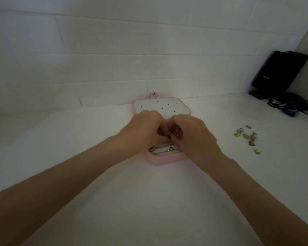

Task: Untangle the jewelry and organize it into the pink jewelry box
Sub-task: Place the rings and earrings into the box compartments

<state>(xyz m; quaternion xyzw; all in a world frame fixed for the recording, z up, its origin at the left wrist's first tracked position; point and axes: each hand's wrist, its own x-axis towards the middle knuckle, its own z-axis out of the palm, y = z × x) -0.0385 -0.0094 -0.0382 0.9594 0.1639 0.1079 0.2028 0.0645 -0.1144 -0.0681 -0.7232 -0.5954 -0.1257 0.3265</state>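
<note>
The pink jewelry box [160, 160] lies open on the white table, its white perforated lid panel [160, 107] leaning back toward the wall. A ring with a yellow stone [170, 149] and a small brown-faced piece [151, 149] sit in the white padded front slots. My left hand [142, 129] and my right hand [190, 133] meet above the box, fingers curled together around a small metal piece of jewelry [173, 134]. Most of that piece is hidden by the fingers.
A loose cluster of gold earrings and small pieces [247, 136] lies on the table to the right of the box. A black device on a stand [277, 73] with dark cables [292, 105] occupies the far right corner. The tiled wall stands right behind the box.
</note>
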